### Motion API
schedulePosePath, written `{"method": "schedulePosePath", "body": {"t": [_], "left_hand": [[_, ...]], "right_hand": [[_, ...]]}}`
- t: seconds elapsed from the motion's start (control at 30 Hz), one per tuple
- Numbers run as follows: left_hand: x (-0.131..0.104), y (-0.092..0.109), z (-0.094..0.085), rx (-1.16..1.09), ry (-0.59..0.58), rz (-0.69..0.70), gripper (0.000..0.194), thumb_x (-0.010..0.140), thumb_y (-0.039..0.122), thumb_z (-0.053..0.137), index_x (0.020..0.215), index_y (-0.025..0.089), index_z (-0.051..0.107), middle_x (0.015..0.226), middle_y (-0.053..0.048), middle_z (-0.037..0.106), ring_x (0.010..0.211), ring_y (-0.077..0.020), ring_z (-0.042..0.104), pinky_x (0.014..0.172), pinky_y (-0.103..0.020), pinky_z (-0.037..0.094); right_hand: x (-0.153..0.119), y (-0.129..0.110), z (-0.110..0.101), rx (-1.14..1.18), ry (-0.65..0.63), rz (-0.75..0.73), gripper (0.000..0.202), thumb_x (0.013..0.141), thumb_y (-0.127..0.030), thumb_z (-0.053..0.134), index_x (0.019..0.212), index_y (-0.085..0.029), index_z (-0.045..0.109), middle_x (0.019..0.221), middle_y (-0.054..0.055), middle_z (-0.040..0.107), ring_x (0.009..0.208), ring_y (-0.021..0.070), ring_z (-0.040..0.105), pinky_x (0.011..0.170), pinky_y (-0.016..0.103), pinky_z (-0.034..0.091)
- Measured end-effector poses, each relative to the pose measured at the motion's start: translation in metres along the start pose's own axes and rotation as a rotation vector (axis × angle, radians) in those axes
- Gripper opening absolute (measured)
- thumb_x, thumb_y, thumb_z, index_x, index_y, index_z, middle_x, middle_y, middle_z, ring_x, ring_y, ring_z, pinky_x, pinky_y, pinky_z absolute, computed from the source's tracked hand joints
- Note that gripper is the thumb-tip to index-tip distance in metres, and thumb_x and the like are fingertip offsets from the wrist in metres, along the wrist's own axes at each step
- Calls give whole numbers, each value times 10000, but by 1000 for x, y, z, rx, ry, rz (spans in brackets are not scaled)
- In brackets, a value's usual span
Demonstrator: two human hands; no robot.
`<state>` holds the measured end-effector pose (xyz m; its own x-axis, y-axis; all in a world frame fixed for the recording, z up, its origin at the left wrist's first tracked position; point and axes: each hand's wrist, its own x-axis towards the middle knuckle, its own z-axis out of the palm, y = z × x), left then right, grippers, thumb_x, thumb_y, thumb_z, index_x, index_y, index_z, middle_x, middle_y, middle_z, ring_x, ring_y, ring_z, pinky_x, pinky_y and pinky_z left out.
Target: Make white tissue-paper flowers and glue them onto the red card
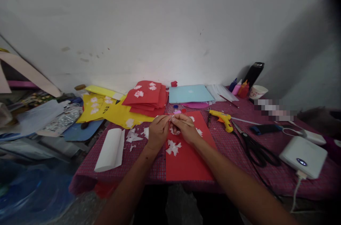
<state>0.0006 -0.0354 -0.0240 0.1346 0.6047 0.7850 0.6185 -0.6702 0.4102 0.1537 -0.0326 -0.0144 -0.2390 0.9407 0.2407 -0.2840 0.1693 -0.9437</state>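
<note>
Taking the hands as the centre of the dial and the wall as twelve: the left hand (158, 132) and right hand (183, 125) meet fingertip to fingertip over the upper part of a large red sheet (190, 166), which spreads from them toward five and six o'clock on the table (157, 173). The left thumb and fingers are pinched nearly closed at a small pale piece (172, 117), too small to make out. The right hand is curled closed around a thin pale stick (187, 122), its tip at that piece.

This sheet looks partway worked. A white paper cut-out (173, 147) lies on it at six o'clock and shows no clear pink; others lie between one and four, partly hidden by the hands. Whether they are stuck down cannot be told. Its lower part is bare.

At eleven, a red stack (146, 98) bears pink-tinted blossoms on top, and yellow sheets (117, 113) between nine and ten carry similar ones; those seem further along. Loose white pieces (133, 135) between eight and nine, near a white paper roll (109, 150) at eight, appear unused so far.
</note>
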Motion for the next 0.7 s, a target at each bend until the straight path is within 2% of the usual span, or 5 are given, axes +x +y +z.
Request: {"method": "schedulePosePath", "body": {"t": [0.17, 0.3, 0.47, 0.7], "left_hand": [[1, 3, -1, -24, -24, -7, 289, 936, 165, 502, 1135, 226, 703, 1075, -79, 723, 1004, -196, 652, 949, -352, 504], [4, 8, -4, -166, -65, -56, 319, 870, 142, 557, 1150, 211, 695, 1123, -92, 711, 1049, -216, 640, 964, -360, 489], [10, 13, -6, -378, -148, -250, 243, 875, 236, 593, 1076, 194, 721, 1089, -88, 721, 993, -218, 653, 910, -334, 492], [11, 11, -1, -532, -68, -527, 252, 893, 366, 576, 866, 176, 739, 848, -29, 713, 795, -173, 612, 747, -263, 464]], "right_hand": [[1, -2, 2, -4, 11, 1, 263, 852, -439, 652, 749, -200, 614, 636, -26, 598, 488, 97, 498, 463, 219, 384], [2, -3, 2, -33, 53, -23, 268, 863, -417, 636, 717, -196, 592, 586, -35, 562, 473, 98, 471, 466, 225, 379], [3, 0, -2, -151, 82, -61, 254, 882, -405, 608, 740, -195, 590, 555, -44, 527, 481, 105, 460, 465, 223, 362], [-1, -4, -2, -262, 36, -94, 261, 904, -408, 576, 744, -202, 567, 587, -42, 533, 511, 111, 471, 498, 233, 376]]}}
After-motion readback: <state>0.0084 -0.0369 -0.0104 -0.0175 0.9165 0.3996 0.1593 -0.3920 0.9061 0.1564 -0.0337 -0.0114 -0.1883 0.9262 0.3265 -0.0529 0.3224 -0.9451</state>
